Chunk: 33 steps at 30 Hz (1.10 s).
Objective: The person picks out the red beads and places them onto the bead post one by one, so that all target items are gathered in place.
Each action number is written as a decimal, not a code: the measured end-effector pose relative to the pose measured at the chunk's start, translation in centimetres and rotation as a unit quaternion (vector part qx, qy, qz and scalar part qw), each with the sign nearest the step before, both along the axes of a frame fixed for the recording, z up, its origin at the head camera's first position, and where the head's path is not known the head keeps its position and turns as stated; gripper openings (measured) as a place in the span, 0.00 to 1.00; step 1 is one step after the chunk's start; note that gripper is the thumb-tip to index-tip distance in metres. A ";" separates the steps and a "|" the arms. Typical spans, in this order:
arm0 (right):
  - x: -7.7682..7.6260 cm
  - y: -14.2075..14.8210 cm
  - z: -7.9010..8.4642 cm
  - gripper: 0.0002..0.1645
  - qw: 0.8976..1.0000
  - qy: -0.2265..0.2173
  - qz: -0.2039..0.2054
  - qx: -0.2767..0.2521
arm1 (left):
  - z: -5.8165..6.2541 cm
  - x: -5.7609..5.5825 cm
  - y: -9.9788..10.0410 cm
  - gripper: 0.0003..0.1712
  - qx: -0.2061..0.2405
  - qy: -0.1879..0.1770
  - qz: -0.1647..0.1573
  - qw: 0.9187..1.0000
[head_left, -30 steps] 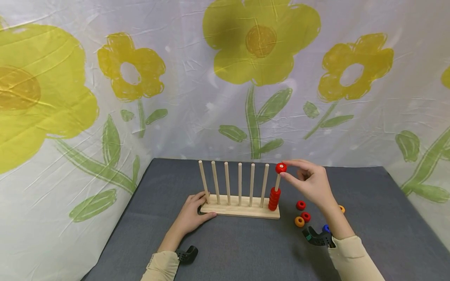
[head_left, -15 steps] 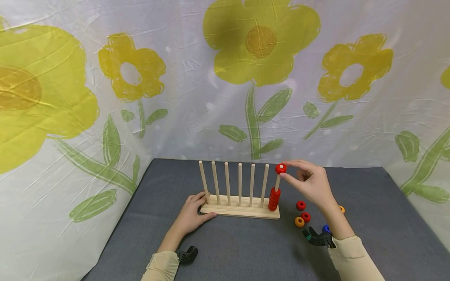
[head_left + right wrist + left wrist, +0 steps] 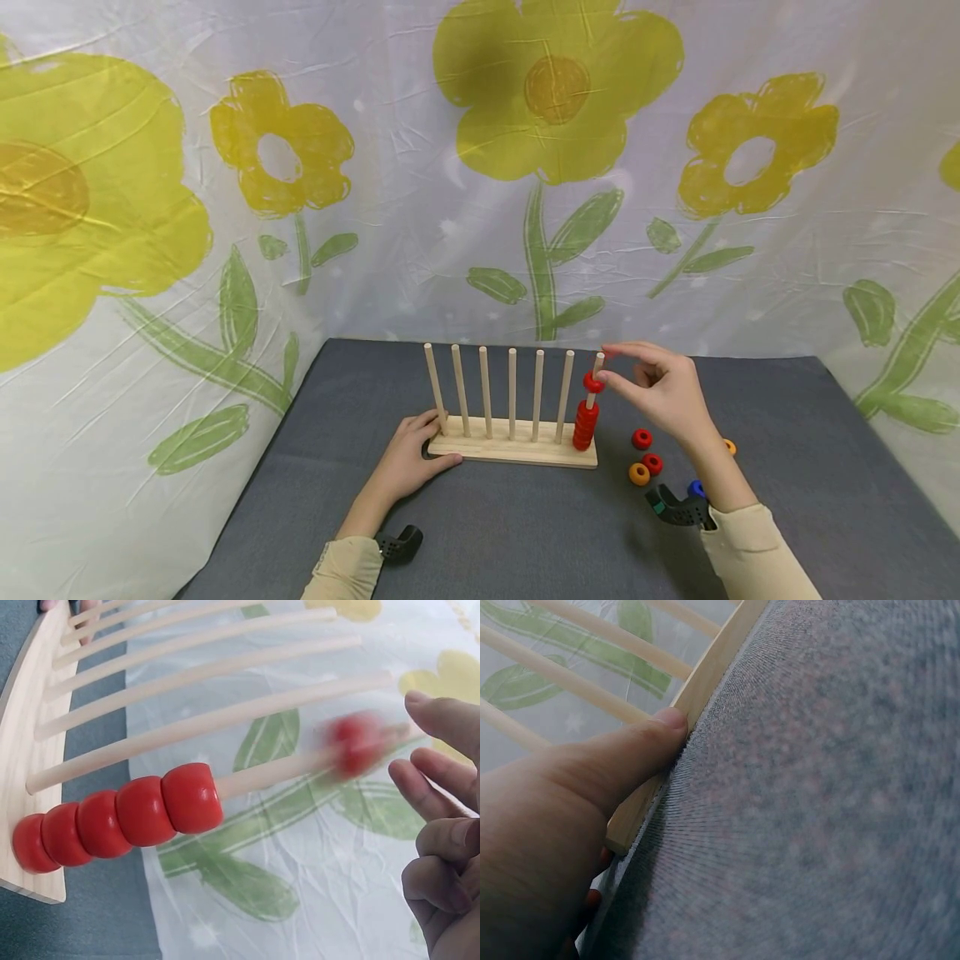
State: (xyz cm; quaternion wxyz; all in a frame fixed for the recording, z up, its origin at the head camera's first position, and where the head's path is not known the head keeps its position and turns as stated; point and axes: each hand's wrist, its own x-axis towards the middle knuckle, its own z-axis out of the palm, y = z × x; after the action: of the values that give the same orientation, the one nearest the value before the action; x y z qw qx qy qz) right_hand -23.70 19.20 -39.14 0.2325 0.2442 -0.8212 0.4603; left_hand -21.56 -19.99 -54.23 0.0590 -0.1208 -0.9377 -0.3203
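A wooden peg stand (image 3: 517, 451) with a row of upright pegs sits on the table. My left hand (image 3: 407, 458) grips its left end, the thumb (image 3: 649, 742) along the front edge in the left wrist view. Several red beads (image 3: 150, 810) are stacked at the bottom of the rightmost peg. Higher on that peg a single red bead (image 3: 352, 744) is blurred, with bare peg above and below it. My right hand (image 3: 667, 387) is beside the peg's top, thumb and index finger spread apart with nothing pinched between them.
Right of the stand lie two loose red beads (image 3: 642, 438), an orange bead (image 3: 639, 474) and a blue bead (image 3: 697, 488), partly hidden by the wrist strap. Another orange bead (image 3: 730, 447) shows behind the right forearm. A flowered cloth (image 3: 405, 208) hangs behind the table.
The right hand's fingers have let go of the red bead at the peg's top, and the bead has slid partway down. The left hand and stand have stayed in place.
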 end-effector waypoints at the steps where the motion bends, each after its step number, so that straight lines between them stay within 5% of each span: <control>1: 0.0 0.0 0.0 0.21 1.000 0.000 0.001 0.000 | 0.0 0.0 0.0 0.45 0.000 0.000 0.000 1.000; 33: 0.6 2.7 -1.9 0.22 0.999 0.009 -0.028 0.013 | -0.1 0.0 0.0 0.44 -0.004 -0.002 0.001 1.000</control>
State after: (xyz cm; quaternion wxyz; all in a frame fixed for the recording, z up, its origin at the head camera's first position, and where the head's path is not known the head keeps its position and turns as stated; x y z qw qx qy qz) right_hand -23.08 21.90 -41.00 0.2490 0.2282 -0.8315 0.4410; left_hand -21.60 -20.02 -54.30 0.0572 -0.1192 -0.9394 -0.3162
